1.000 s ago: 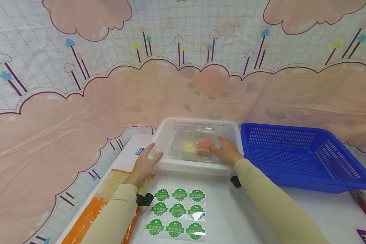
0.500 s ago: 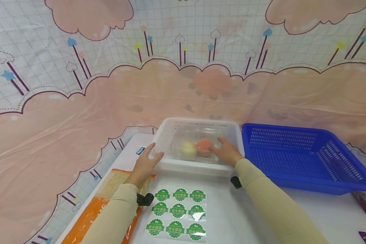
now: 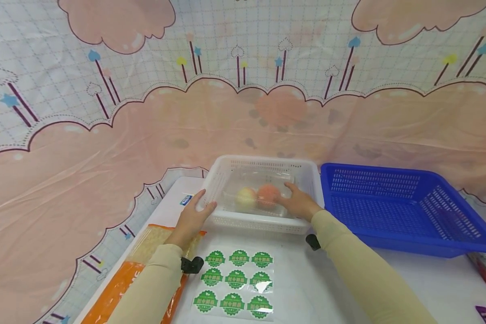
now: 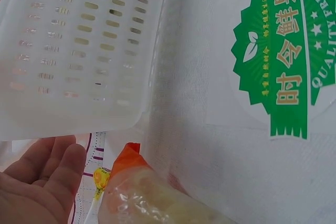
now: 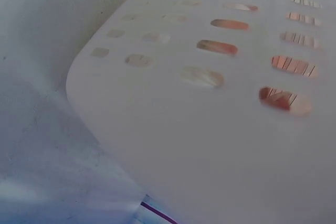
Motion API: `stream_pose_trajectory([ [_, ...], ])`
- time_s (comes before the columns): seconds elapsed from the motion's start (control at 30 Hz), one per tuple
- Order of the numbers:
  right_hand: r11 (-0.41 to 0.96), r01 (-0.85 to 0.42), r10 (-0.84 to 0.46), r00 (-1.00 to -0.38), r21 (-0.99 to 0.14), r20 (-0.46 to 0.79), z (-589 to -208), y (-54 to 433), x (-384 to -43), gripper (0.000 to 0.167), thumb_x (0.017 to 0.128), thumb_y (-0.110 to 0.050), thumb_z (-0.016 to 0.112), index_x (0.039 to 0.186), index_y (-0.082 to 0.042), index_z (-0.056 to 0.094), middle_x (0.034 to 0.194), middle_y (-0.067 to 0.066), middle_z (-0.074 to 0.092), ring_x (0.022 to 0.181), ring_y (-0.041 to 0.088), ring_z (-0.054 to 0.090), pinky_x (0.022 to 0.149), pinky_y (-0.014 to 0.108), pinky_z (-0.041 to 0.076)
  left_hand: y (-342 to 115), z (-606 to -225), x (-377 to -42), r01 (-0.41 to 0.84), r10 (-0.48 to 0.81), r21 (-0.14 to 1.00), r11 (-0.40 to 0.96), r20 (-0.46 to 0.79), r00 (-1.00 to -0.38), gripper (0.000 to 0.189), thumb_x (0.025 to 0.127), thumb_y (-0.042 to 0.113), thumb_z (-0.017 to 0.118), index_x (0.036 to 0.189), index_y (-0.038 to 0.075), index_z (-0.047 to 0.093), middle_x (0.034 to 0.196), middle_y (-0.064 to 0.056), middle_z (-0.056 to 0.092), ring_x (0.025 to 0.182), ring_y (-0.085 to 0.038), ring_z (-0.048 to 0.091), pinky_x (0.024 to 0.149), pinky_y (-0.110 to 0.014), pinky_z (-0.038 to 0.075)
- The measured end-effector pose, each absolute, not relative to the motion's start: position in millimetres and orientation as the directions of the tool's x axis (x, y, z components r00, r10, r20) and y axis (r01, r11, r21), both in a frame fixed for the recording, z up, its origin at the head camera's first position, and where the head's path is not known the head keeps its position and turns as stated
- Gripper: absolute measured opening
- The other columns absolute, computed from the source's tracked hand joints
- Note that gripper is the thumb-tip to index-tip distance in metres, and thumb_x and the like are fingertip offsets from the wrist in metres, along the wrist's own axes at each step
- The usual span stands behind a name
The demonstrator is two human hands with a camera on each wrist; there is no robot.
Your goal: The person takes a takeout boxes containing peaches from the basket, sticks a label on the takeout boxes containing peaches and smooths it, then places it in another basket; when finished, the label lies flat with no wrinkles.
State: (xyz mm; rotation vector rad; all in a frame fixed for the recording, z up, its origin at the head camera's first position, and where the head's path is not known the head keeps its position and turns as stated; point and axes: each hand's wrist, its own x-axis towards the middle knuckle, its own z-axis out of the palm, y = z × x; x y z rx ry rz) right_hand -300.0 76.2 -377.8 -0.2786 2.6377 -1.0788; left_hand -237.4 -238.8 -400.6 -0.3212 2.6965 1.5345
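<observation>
A white basket (image 3: 259, 219) is set on the table (image 3: 303, 279), and in it a clear box (image 3: 263, 179) is contained. Through the lid a pale yellow fruit (image 3: 246, 199) and, just right of it, a reddish fruit (image 3: 268, 196) can be seen. At the white basket's left end the left hand (image 3: 191, 220) is held loose, thumb and forefinger spread, nothing grasped; whether the rim is touched cannot be told. The right hand (image 3: 301, 202) is reached over the white basket's near right corner and laid at the box's right end; whether the box is gripped or only pressed cannot be told. Right of the white basket a blue basket (image 3: 409, 246) is placed; in front, a label sheet (image 3: 236, 279); front left, an orange bag (image 3: 143, 252) with pale contents.
</observation>
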Motion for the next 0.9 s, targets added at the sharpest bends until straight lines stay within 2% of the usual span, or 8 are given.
stream_pose_trajectory([
  [0.07, 0.701, -0.07, -0.281, -0.942, -0.71, -0.185, -378.1, 76.6, -300.2, 0.08, 0.1, -0.052, 0.052, 0.16, -0.011, 0.02, 0.157, 0.026, 0.031, 0.142, 0.046, 0.03, 0.113, 0.063, 0.026, -238.5, -400.9, -237.3, -0.19, -0.168, 0.848, 0.496, -0.121, -0.978, 0.075, 0.098, 0.049, 0.059, 0.16, 0.027, 0.023, 0.162, -0.015, 0.026, 0.14, -0.043, 0.033, 0.107, -0.069, 0.03],
  [0.23, 0.639, -0.051, -0.293, -0.939, -0.767, -0.181, -379.3, 78.7, -301.4, 0.08, 0.099, -0.05, 0.057, 0.16, -0.014, 0.02, 0.156, 0.025, 0.033, 0.127, 0.041, 0.048, 0.104, 0.058, 0.041, -238.4, -400.7, -236.9, -0.176, -0.161, 0.843, 0.507, -0.108, -0.981, 0.074, 0.099, 0.049, 0.058, 0.16, 0.026, 0.023, 0.162, -0.015, 0.025, 0.143, -0.043, 0.03, 0.109, -0.067, 0.027],
  [0.37, 0.58, -0.04, -0.297, -0.941, -0.814, -0.165, -380.1, 80.4, -302.1, 0.08, 0.098, -0.049, 0.06, 0.16, -0.018, 0.022, 0.156, 0.022, 0.032, 0.108, 0.035, 0.057, 0.081, 0.044, 0.053, -238.9, -400.6, -237.6, -0.17, -0.159, 0.839, 0.516, -0.1, -0.982, 0.075, 0.099, 0.05, 0.058, 0.16, 0.025, 0.023, 0.163, -0.015, 0.024, 0.144, -0.042, 0.027, 0.111, -0.067, 0.025],
  [0.47, 0.549, -0.047, -0.306, -0.94, -0.835, -0.149, -379.3, 81.0, -301.4, 0.078, 0.098, -0.047, 0.061, 0.159, -0.017, 0.022, 0.147, 0.023, 0.041, 0.08, 0.025, 0.056, 0.061, 0.032, 0.048, -239.0, -400.7, -237.9, -0.173, -0.162, 0.841, 0.512, -0.103, -0.981, 0.075, 0.099, 0.05, 0.058, 0.16, 0.026, 0.024, 0.163, -0.014, 0.024, 0.145, -0.042, 0.027, 0.111, -0.067, 0.025],
  [0.67, 0.5, -0.052, -0.311, -0.942, -0.864, -0.123, -377.2, 79.9, -299.7, 0.076, 0.098, -0.043, 0.062, 0.157, -0.014, 0.024, 0.131, 0.021, 0.046, 0.061, 0.017, 0.041, 0.054, 0.028, 0.04, -238.9, -400.9, -237.6, -0.17, -0.158, 0.848, 0.502, -0.103, -0.982, 0.075, 0.099, 0.049, 0.059, 0.16, 0.025, 0.024, 0.163, -0.015, 0.024, 0.145, -0.043, 0.027, 0.111, -0.068, 0.024],
  [0.73, 0.486, -0.052, -0.308, -0.944, -0.872, -0.115, -377.4, 79.3, -300.0, 0.074, 0.098, -0.042, 0.063, 0.156, -0.014, 0.026, 0.117, 0.018, 0.052, 0.058, 0.016, 0.04, 0.052, 0.028, 0.039, -238.6, -400.8, -237.5, -0.172, -0.16, 0.85, 0.499, -0.104, -0.982, 0.075, 0.099, 0.049, 0.059, 0.16, 0.025, 0.024, 0.163, -0.014, 0.024, 0.145, -0.042, 0.027, 0.111, -0.067, 0.024],
  [0.8, 0.469, -0.055, -0.311, -0.944, -0.882, -0.107, -378.1, 79.1, -300.8, 0.072, 0.099, -0.04, 0.062, 0.156, -0.013, 0.026, 0.092, 0.012, 0.053, 0.052, 0.014, 0.036, 0.05, 0.027, 0.036, -238.2, -400.9, -237.6, -0.172, -0.16, 0.848, 0.501, -0.105, -0.981, 0.075, 0.099, 0.049, 0.059, 0.16, 0.025, 0.024, 0.163, -0.014, 0.024, 0.145, -0.042, 0.027, 0.111, -0.067, 0.024],
  [0.9, 0.451, -0.053, -0.312, -0.945, -0.891, -0.101, -379.1, 79.1, -301.6, 0.069, 0.1, -0.038, 0.061, 0.155, -0.013, 0.027, 0.063, 0.002, 0.039, 0.047, 0.012, 0.031, 0.047, 0.026, 0.033, -237.8, -401.1, -237.9, -0.174, -0.161, 0.848, 0.501, -0.106, -0.981, 0.075, 0.098, 0.049, 0.059, 0.16, 0.025, 0.024, 0.163, -0.014, 0.024, 0.145, -0.043, 0.026, 0.11, -0.068, 0.025],
])
